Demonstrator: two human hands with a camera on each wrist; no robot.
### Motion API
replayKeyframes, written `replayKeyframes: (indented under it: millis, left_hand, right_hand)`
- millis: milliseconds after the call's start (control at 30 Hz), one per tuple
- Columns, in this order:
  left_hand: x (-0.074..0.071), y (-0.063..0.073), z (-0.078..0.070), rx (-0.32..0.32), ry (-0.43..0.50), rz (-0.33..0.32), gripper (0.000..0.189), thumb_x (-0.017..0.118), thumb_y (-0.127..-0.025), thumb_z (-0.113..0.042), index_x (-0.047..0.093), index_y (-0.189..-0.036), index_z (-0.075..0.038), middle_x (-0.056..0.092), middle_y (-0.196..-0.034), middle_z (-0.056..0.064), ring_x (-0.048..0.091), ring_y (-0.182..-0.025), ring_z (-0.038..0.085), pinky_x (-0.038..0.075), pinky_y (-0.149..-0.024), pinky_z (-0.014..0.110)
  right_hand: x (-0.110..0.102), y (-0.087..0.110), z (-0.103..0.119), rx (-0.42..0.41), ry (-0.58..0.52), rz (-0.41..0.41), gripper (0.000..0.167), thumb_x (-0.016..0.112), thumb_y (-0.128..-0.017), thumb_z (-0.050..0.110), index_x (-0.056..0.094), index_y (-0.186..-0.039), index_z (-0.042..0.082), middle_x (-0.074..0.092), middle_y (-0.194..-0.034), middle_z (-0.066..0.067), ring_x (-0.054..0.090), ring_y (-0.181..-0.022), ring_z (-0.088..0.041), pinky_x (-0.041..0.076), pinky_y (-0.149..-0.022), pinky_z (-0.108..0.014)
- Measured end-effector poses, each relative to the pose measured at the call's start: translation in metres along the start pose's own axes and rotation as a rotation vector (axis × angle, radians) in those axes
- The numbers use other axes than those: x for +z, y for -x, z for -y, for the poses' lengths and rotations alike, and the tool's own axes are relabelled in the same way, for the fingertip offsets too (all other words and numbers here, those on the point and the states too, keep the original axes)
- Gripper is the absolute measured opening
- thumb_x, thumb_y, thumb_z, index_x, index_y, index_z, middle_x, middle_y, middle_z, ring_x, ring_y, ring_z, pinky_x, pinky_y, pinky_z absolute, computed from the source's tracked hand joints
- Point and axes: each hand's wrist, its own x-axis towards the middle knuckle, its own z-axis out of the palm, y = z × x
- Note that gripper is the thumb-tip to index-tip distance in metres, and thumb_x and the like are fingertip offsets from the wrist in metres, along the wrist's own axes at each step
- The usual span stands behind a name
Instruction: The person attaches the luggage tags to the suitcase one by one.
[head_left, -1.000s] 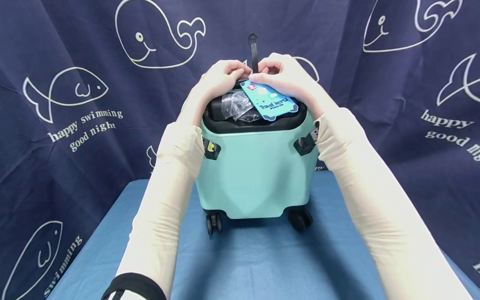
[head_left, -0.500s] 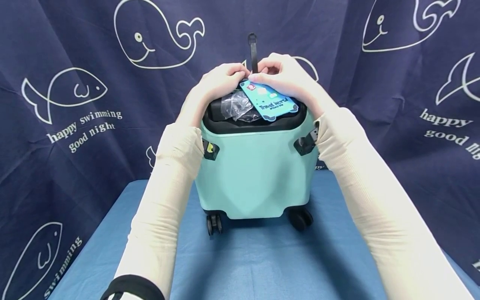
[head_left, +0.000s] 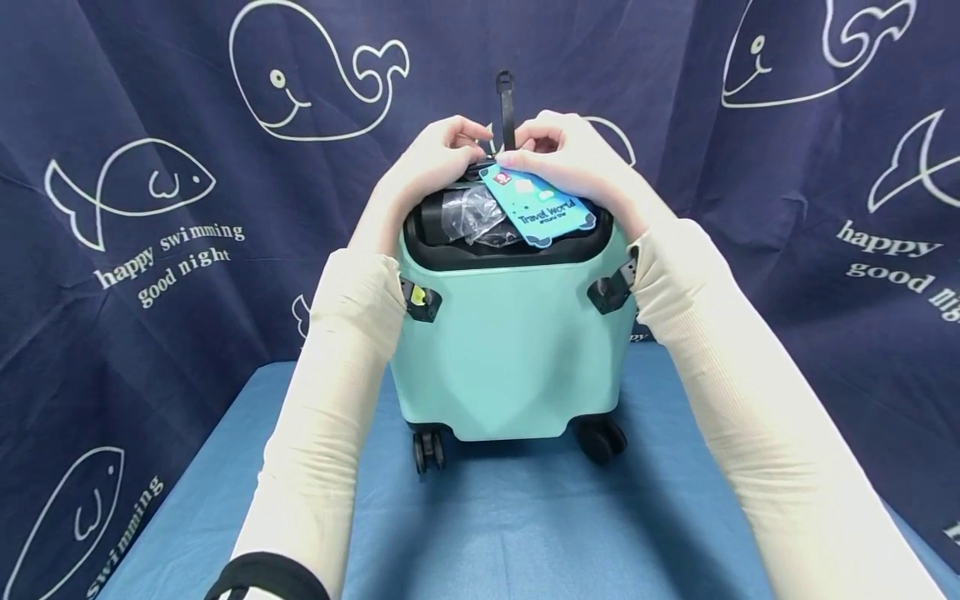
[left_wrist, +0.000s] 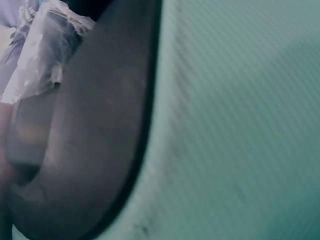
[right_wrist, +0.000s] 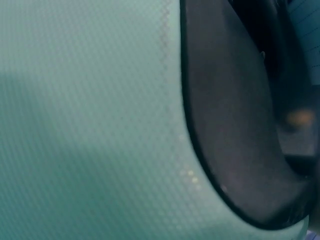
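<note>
Tag (head_left: pixel 540 204) lies beside clear plastic (head_left: pixel 471 212).

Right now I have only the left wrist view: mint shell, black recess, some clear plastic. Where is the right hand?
Observer: The right hand is at the upper end of the blue tag; whether it grips anything is hidden.
Operator: Understood. And what is the whole thing standing on?
Observer: The suitcase stands upright on the blue cloth, two of its black wheels showing.
</note>
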Motion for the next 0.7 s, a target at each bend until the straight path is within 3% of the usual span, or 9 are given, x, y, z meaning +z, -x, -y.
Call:
replayKeyframes:
  millis: [133, 233, 400, 567, 700]
  left_hand:
    - [0.0007, -0.0006, 0.0005, -0.005, 0.154, -0.035, 0.041, 0.042, -0.089, 0.001, 0.052, -0.129, -0.006, 0.06, -0.107, 0.006, 0.054, -0.096, 0.01, 0.037, -0.075, 0.015]
    - [0.0004, -0.0012, 0.0011, 0.001, 0.216, -0.059, 0.046, 0.041, -0.084, 0.008, 0.053, -0.127, -0.005, 0.06, -0.106, 0.009, 0.055, -0.1, 0.015, 0.036, -0.072, 0.016]
    - [-0.0013, -0.0011, 0.0006, -0.016, 0.247, -0.081, 0.048, 0.045, -0.084, 0.01, 0.055, -0.127, -0.009, 0.059, -0.11, 0.009, 0.054, -0.102, 0.015, 0.037, -0.074, 0.017]
    - [-0.0015, -0.0014, -0.0018, -0.056, 0.28, -0.101, 0.047, 0.048, -0.084, 0.009, 0.056, -0.127, -0.009, 0.06, -0.104, 0.005, 0.053, -0.098, 0.012, 0.038, -0.073, 0.018]
    - [-0.0017, -0.0018, -0.0032, -0.088, 0.333, -0.146, 0.046, 0.051, -0.084, 0.01, 0.059, -0.124, -0.01, 0.061, -0.11, 0.008, 0.054, -0.098, 0.012, 0.041, -0.073, 0.018]
  right_hand:
    - [-0.0013, 0.001, 0.0011, 0.011, -0.016, 0.015, 0.023, 0.065, -0.087, 0.032, 0.063, -0.085, 0.01, 0.048, -0.08, 0.002, 0.044, -0.075, -0.012, 0.029, -0.068, -0.023]
    - [-0.0022, 0.0019, 0.0019, 0.018, -0.036, 0.024, 0.023, 0.066, -0.086, 0.032, 0.067, -0.093, 0.01, 0.051, -0.082, 0.004, 0.046, -0.076, -0.011, 0.031, -0.069, -0.022]
    - [-0.004, 0.0027, 0.002, 0.029, -0.089, 0.024, 0.027, 0.07, -0.083, 0.031, 0.07, -0.103, 0.013, 0.062, -0.089, 0.007, 0.051, -0.078, -0.009, 0.035, -0.071, -0.02]
    - [-0.0077, 0.0042, 0.0032, 0.074, -0.071, 0.024, 0.025, 0.066, -0.085, 0.04, 0.071, -0.097, 0.018, 0.063, -0.091, 0.007, 0.051, -0.081, -0.009, 0.035, -0.072, -0.021]
    - [-0.0092, 0.0051, 0.0037, 0.094, -0.041, 0.025, 0.029, 0.061, -0.087, 0.047, 0.069, -0.092, 0.02, 0.059, -0.089, 0.005, 0.049, -0.083, -0.011, 0.032, -0.072, -0.022]
